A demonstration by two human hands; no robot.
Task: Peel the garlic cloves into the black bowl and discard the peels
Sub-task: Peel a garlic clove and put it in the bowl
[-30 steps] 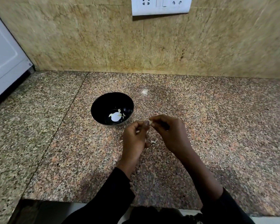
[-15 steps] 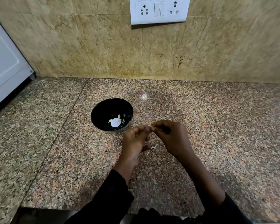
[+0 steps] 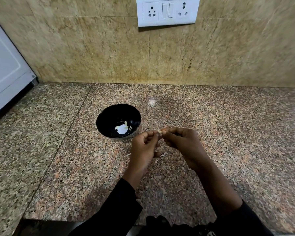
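A black bowl (image 3: 107,116) stands on the speckled granite counter (image 3: 228,133) and holds a few pale peeled garlic cloves (image 3: 125,127) beside a bright glare spot. Just right of the bowl, my left hand (image 3: 143,147) and my right hand (image 3: 182,142) meet fingertip to fingertip, both pinching one small garlic clove (image 3: 160,131). Most of the clove is hidden by my fingers. Thin pale peel scraps (image 3: 163,155) lie on the counter under my hands.
A tiled wall with a white socket panel (image 3: 167,11) rises behind the counter. A white appliance (image 3: 5,68) stands at the left end. The counter's front edge (image 3: 75,218) runs just below my forearms.
Both hands stay together on the clove near the bowl, with small finger shifts. My head has tilted up a little, so the bowl and hands sit lower in view.
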